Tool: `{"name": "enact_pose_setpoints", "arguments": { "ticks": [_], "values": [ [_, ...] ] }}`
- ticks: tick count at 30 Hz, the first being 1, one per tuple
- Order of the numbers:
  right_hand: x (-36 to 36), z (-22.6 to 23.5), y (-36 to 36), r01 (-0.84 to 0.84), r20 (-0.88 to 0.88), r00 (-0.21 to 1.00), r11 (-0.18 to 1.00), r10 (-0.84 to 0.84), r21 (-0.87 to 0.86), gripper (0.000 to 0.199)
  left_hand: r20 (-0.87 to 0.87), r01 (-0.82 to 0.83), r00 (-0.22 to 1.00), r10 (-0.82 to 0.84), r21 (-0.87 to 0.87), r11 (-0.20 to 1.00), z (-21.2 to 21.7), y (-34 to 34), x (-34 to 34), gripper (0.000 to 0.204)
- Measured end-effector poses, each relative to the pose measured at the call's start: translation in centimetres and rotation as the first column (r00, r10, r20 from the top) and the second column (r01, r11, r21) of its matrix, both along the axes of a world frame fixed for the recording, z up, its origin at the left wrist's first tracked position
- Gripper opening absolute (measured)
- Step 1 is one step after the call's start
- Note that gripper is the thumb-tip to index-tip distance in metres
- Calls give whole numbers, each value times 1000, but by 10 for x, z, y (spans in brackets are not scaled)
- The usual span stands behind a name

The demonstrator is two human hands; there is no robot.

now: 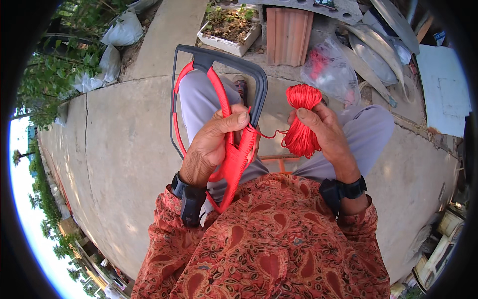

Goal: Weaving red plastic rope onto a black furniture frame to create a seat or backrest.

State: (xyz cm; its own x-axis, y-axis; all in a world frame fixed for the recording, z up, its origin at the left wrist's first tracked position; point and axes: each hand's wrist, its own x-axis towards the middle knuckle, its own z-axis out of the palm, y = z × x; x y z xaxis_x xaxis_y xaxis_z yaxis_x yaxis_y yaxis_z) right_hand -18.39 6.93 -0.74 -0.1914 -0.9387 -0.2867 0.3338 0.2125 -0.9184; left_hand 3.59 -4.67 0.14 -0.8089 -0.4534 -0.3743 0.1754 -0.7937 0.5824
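Note:
My left hand (206,139) is closed round a dark grey looped frame (260,82), its thumb pressed on the red-wrapped part. Bright red cord (234,167) is wound tightly over several bars of this frame, down to its low end near my lap. In my right hand (331,132) is a bundle of red cord (301,142), pinched at its narrow waist between thumb and fingers. A slack strand (268,136) runs from the bundle across to the wrapped frame beside my left fingers. The fingertips of my right hand are partly hidden behind the bundle.
Under my legs is a concrete floor (124,149). Ahead stand a white planter box (234,47) and a ribbed reddish tile (289,37). A clear plastic bag (331,72) with red stuff inside lies ahead right, near a pale blue board (443,89). White sacks (123,27) lie far left.

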Motion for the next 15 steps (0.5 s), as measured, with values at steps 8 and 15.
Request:
{"name": "enact_pose_setpoints", "arguments": {
  "ticks": [8, 15],
  "values": [
    [12, 27, -6, -146, -80, 987, 985, 138, -92, 45, -186, 34, 982, -21, 64, 997, 14, -4, 14, 27],
    [26, 42, -18, -132, 1, 991, 985, 133, -115, 41, -236, 43, 971, -25, 70, 997, 16, -3, 10, 28]
  ]
}}
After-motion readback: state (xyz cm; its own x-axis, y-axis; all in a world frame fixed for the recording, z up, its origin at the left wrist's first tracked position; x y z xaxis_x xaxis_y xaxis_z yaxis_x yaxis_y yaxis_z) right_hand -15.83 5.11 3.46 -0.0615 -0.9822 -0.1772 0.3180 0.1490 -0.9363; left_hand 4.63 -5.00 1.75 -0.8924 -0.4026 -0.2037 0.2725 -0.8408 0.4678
